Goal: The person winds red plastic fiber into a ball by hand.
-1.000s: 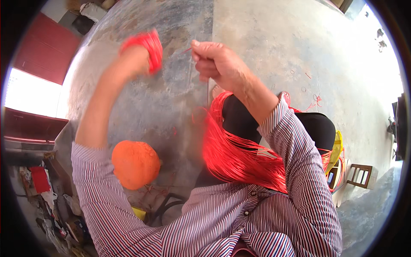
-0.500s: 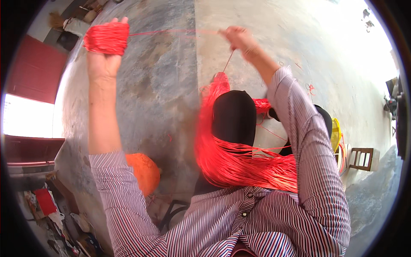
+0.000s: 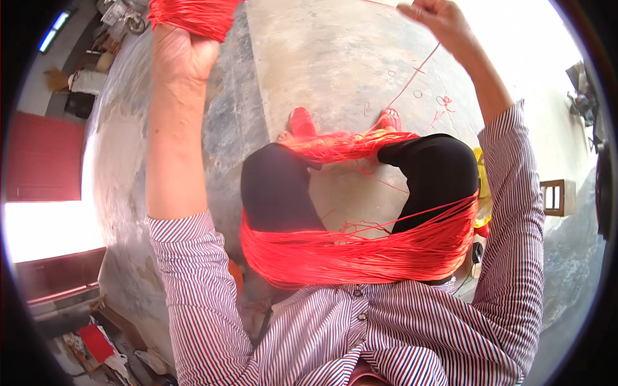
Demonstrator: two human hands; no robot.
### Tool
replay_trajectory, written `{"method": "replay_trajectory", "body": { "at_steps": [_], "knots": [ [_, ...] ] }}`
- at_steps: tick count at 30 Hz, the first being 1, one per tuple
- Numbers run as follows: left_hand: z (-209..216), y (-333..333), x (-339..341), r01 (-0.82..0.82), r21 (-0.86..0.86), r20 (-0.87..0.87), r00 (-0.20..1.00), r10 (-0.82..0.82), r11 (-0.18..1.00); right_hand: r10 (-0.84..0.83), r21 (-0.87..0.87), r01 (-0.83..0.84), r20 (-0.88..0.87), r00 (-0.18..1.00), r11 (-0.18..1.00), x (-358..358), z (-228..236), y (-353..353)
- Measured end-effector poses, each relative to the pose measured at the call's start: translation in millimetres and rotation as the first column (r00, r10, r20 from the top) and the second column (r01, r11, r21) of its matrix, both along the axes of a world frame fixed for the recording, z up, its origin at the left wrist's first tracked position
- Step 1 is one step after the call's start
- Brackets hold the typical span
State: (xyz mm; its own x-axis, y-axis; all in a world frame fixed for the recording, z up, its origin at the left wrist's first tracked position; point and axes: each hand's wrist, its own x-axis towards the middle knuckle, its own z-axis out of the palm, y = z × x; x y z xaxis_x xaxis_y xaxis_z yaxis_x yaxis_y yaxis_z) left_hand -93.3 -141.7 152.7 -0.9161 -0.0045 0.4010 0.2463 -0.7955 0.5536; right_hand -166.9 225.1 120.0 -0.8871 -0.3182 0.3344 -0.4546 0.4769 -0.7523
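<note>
The coil (image 3: pixel 193 16), cropped above, wraps the left hand (image 3: pixel 183 58); hidden fingers, grip unclear. The right hand (image 3: pixel 447 26), top-cropped, pinches a strand (image 3: pixel 412 78) trailing below.

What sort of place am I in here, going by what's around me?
Probably a household room or small home workshop, though I can't be certain: there's a bare, concrete-looking floor, a small wooden stool at the right and piled clutter at lower left.
</note>
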Motion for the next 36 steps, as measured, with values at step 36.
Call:
{"method": "replay_trajectory", "body": {
  "at_steps": [36],
  "knots": [
    [-26, 357, -24, 0.118, -0.682, -0.330, 0.831, -0.447, 0.722, -0.120, -0.351, 0.286, 0.426, 0.897, 0.892, 116, -118, 239]
  ]
}}
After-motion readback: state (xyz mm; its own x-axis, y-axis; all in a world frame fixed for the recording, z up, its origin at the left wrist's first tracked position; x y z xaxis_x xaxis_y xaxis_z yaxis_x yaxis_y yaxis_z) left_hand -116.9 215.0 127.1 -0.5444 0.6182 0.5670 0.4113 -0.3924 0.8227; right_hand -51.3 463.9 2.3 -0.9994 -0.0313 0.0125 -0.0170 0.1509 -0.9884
